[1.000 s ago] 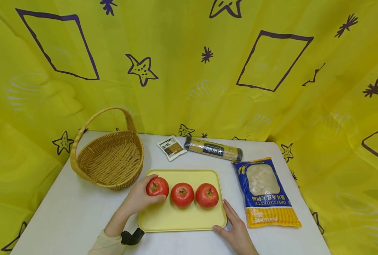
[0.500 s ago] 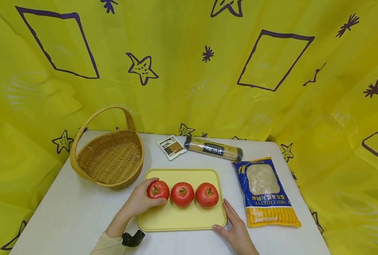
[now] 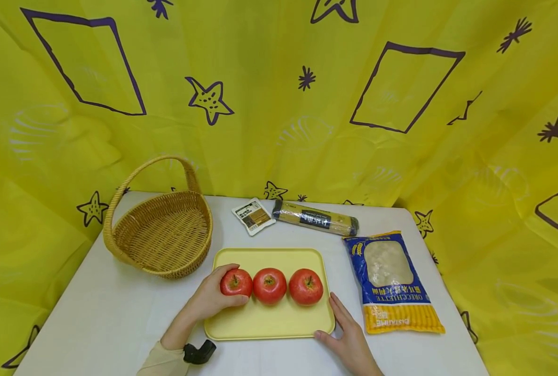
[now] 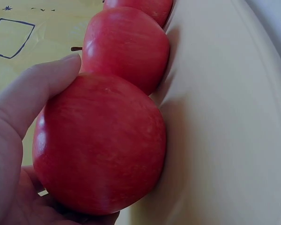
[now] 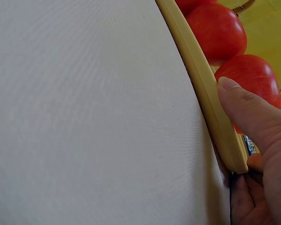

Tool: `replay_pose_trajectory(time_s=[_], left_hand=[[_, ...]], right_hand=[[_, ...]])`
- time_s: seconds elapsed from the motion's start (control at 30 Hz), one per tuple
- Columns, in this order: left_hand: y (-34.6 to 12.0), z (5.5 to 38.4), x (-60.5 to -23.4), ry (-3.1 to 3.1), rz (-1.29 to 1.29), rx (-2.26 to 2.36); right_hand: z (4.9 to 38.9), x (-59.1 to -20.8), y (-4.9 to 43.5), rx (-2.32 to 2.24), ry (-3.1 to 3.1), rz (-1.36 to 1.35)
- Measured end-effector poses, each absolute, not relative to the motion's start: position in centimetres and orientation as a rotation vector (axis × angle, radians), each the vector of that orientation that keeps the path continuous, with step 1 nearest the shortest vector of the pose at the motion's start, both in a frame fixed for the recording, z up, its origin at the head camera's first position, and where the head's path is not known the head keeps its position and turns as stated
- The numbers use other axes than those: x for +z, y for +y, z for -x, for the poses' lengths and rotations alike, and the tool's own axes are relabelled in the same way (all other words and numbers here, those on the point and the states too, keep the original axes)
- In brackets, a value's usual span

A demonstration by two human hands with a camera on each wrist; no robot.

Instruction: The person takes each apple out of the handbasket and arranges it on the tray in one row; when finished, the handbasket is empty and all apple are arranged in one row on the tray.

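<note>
My left hand [image 3: 212, 295] curls round the leftmost red apple [image 3: 236, 283], thumb on its near side and fingers behind it. In the left wrist view, that apple [image 4: 103, 145] fills the grip and sits close against the middle apple [image 4: 126, 47]. All three apples stand in a row on a pale yellow tray [image 3: 269, 325]; the rightmost apple [image 3: 306, 286] has a small gap to the middle one. At the tray's near right corner, my right hand [image 3: 347, 337] holds the edge. Its thumb [image 5: 239, 101] lies at the rim in the right wrist view, with the fingers round the corner.
A wicker basket [image 3: 159, 235] with a tall handle stands at the left. Behind the tray lie a small white packet [image 3: 254, 216] and a long wrapped pasta pack [image 3: 315, 218]. A blue and yellow orecchiette bag [image 3: 392, 284] lies at the right. A yellow curtain hangs behind.
My left hand has shifted the leftmost apple right and slightly toward me, closing its gap to the middle apple. The right hand stays at the tray corner.
</note>
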State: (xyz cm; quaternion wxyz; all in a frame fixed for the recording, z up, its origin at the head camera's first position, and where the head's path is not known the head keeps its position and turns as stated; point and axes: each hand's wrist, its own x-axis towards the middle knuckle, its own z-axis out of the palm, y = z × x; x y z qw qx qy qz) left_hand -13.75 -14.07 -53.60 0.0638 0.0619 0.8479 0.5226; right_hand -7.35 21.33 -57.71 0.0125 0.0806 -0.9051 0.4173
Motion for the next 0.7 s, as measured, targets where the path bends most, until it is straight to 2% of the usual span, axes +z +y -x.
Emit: replay_pose_trajectory(time_s=[0.7], left_hand=[[-13.65,13.32,-53.69,2.573,-0.168,1.561]], right_hand=[[7.29,-57.4,21.34,1.31,-2.868,-0.211]])
